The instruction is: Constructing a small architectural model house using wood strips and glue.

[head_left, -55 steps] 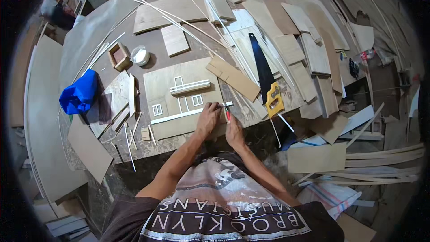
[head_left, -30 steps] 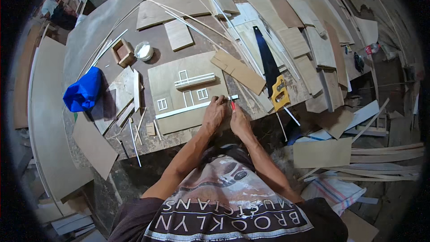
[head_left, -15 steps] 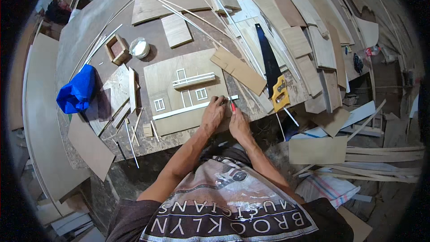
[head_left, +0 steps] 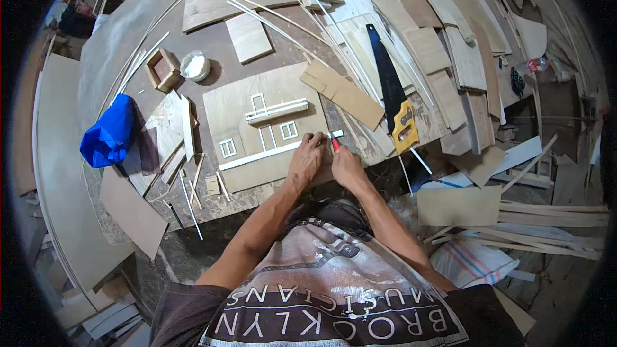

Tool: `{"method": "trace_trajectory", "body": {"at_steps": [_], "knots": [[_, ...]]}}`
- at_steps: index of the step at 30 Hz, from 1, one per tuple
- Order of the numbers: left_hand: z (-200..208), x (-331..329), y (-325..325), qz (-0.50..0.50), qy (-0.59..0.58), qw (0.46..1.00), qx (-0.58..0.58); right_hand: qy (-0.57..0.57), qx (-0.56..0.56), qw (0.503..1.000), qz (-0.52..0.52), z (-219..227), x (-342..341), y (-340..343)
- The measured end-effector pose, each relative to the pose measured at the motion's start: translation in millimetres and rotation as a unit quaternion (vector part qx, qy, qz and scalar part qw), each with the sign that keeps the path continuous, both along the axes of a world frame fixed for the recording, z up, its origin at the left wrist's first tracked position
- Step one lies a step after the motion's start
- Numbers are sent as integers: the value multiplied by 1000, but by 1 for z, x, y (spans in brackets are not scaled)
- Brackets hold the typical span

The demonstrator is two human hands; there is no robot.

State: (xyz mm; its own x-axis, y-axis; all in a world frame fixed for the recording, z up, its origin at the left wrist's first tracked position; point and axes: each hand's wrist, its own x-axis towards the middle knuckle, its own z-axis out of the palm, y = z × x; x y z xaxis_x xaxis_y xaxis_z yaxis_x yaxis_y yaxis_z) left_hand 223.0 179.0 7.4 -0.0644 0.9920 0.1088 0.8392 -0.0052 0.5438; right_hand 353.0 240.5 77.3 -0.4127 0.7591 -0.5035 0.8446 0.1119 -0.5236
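Observation:
A plywood board (head_left: 257, 96) lies on the workbench with small white window frames and a raised ledge (head_left: 277, 110) fixed to it. Along its near part runs a long white strip (head_left: 260, 157), whose short end (head_left: 335, 133) sticks out past the board's right edge. My left hand (head_left: 306, 162) is closed, its fingertips pinching the strip down near that edge. In my right hand (head_left: 346, 164) is a red-handled cutter (head_left: 335, 145), its tip against the strip just beyond the board. The blade itself is too small to make out clearly.
A handsaw (head_left: 402, 125) with a yellow handle lies right of a slotted brown panel (head_left: 342, 93). Farther left are a white tub (head_left: 195, 66), a wooden box (head_left: 162, 70) and a blue cloth (head_left: 109, 132). Wood offcuts (head_left: 450, 58) crowd the right side.
The whole view has shifted slightly. Both hands keep nearly the same place at the strip's end, with the cutter still against it.

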Motion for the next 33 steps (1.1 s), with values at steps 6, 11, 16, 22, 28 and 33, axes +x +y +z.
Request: {"method": "trace_trajectory", "body": {"at_steps": [6,11,16,22,28,33], "knots": [[3,1,-1,3,-3,1000,-4,45,37,998,-13,-16,11,-7],[1,4,-3,25,4,1000,-9,145,84,985,-39,-63,28,-33],[9,8,-5,32,3,999,-8,68,35,997,-2,-22,24,-14],[7,9,-5,47,-15,999,-5,169,66,982,-50,11,14,-2],[10,13,-14,51,107,993,-7,242,60,967,-41,-31,35,-13],[1,6,-28,43,11,999,-9,261,75,962,-23,-52,32,-33]]}}
